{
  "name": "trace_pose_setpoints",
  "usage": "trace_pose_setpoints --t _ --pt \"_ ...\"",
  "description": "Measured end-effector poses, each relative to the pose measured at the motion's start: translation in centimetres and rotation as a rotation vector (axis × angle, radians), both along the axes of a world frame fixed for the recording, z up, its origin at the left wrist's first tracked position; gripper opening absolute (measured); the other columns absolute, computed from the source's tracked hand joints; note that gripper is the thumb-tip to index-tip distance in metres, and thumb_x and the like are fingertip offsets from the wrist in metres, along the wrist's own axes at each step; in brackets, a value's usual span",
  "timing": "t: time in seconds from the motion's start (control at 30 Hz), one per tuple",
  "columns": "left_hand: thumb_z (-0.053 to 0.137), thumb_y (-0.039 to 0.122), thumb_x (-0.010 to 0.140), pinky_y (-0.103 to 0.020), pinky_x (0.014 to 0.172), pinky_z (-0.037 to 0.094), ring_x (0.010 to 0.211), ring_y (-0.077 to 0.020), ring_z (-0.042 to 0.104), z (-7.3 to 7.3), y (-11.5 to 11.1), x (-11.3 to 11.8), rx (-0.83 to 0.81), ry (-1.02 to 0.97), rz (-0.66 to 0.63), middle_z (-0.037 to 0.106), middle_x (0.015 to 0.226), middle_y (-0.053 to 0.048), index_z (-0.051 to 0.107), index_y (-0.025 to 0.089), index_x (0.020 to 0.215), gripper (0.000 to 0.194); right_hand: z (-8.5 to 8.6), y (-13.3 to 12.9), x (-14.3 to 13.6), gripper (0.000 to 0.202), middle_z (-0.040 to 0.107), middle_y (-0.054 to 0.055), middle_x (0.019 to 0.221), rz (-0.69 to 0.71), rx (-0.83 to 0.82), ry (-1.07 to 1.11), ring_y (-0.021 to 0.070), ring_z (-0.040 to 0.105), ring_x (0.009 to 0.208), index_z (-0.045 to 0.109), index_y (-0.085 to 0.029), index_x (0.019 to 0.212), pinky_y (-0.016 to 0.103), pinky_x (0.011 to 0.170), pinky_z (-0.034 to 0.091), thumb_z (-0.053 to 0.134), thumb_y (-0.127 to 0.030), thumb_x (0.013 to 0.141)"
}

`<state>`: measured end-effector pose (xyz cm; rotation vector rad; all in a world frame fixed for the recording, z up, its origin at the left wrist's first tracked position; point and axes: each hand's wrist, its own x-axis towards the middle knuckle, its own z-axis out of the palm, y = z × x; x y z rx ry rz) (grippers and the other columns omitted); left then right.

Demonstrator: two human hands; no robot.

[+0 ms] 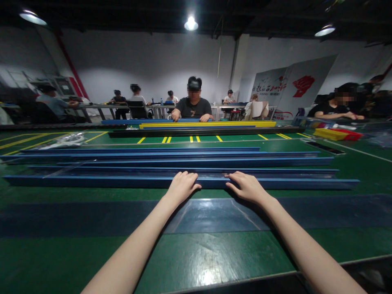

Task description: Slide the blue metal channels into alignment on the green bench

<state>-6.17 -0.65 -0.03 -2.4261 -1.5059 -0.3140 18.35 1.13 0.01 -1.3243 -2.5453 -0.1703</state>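
Both my hands rest on the nearest of several long blue strips that lie side by side across a green table. My left hand [183, 185] lies palm down on the nearest blue strip [92, 181], fingers curled over its top. My right hand [246, 186] grips the same strip a little to the right, thumb toward me. Between me and that strip lies a long dark flat strip [61, 218] with a shiny patch below my hands. More blue strips [153, 157] lie just beyond.
The green table [199, 257] has yellow and white lines. A person sits opposite behind blue, yellow and black strips [208, 124]. Yellow and red pieces [337, 134] lie far right near another seated person. Clear plastic [65, 140] lies far left.
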Motion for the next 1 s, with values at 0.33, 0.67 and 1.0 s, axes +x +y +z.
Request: trace_pose_setpoints --t 0.33,0.67,1.0 --pt "0.052 0.041 0.079 -0.029 0.069 0.037 0.08 -0.02 0.057 0.05 -0.02 -0.1 0.003 -0.073 0.005 0.063 0.083 -0.005 0.049 0.017 0.088 0.026 -0.19 0.09 0.17 0.035 0.06 0.009 0.105 -0.003 0.006 -0.007 0.0184 0.056 0.093 0.053 -0.018 0.109 0.026 0.075 0.041 0.035 -0.037 0.086" --pt "0.056 0.042 0.075 -0.027 0.065 0.038 0.075 -0.0188 0.056 0.18 -0.08 -0.01 -0.012 -0.162 0.045 0.061 0.084 -0.003 0.048 0.019 0.079 0.025 -0.22 0.15 0.19 0.034 0.06 0.01 0.104 0.003 -0.005 0.003 0.0186 0.056 0.093 0.053 -0.017 0.108 0.026 0.073 0.04 0.035 -0.035 0.086" --pt "0.058 0.041 0.074 -0.029 0.07 0.039 0.081 -0.0191 0.052 0.17 -0.15 0.08 0.004 -0.2 0.047 0.057 0.081 -0.004 0.048 0.018 0.077 0.025 -0.1 0.11 0.13 0.031 0.06 0.009 0.104 -0.005 -0.02 -0.003 0.018 0.055 0.094 0.053 -0.019 0.108 0.026 0.075 0.04 0.036 -0.033 0.086"
